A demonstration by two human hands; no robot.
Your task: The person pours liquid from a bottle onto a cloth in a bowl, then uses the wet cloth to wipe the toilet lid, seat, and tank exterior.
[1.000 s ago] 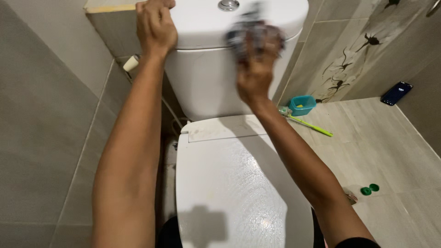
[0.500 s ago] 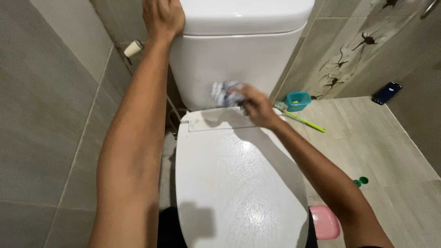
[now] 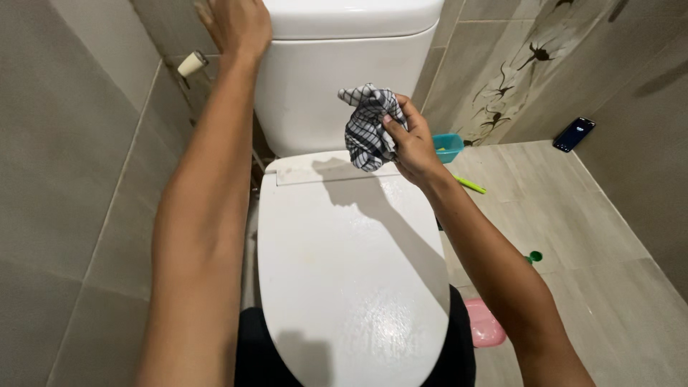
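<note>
Right hand [image 3: 414,143] pinches a bunched checkered cloth [image 3: 367,127], grip clamped on it, in front of the toilet tank [image 3: 315,93], above the closed lid [image 3: 344,272]. Left hand [image 3: 236,25], fingers apart, braces flat on the tank's corner, probably for balance.

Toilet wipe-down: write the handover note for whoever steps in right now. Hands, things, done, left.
Left hand: flat on the left top edge of the tank, bracing, holding nothing.
Right hand: gripping a bunched checked cloth, held in the air in front of the tank, above the back of the closed lid.
Around: teal tub and green stick on the floor to the right, pink thing beside the bowl, phone by the wall.
Done: cannot tell from the surfaces; lid looks glossy.
Left: probably the lid and hinge strip, since the cloth hangs just above them.
</note>
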